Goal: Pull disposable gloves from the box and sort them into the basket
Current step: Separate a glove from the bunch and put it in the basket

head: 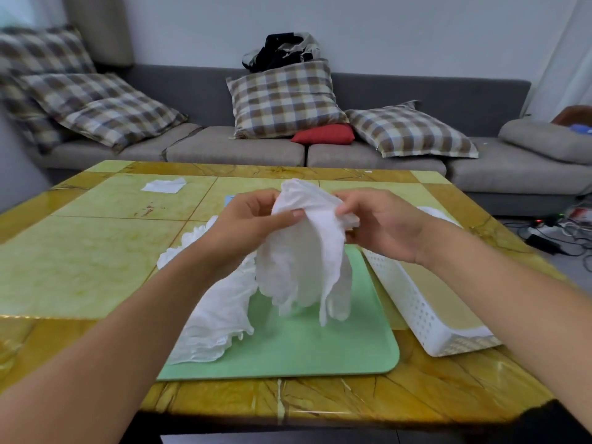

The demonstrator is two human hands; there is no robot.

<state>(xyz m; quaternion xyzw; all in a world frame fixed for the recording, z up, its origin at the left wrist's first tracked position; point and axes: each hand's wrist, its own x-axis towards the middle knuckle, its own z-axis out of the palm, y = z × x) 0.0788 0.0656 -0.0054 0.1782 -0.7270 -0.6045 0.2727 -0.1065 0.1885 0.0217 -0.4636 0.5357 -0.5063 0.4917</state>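
Both hands hold a thin white disposable glove [304, 261] up above the green mat [307, 350]. My left hand [246, 222] pinches its upper left edge with the thumb on top. My right hand [381, 224] pinches the upper right edge. The glove's fingers hang down toward the mat. A loose heap of more white gloves [211, 318] lies on the mat's left side, under my left forearm. The white perforated basket [426, 315] stands to the right of the mat, partly behind my right arm. A bit of blue [229, 198], perhaps the glove box, shows behind my left hand.
A flat white piece [165, 185] lies at the far left of the yellow-green table [80, 251]. Beyond the table stands a grey sofa [243, 149] with plaid cushions. Cables [551, 229] lie on the floor at the right.
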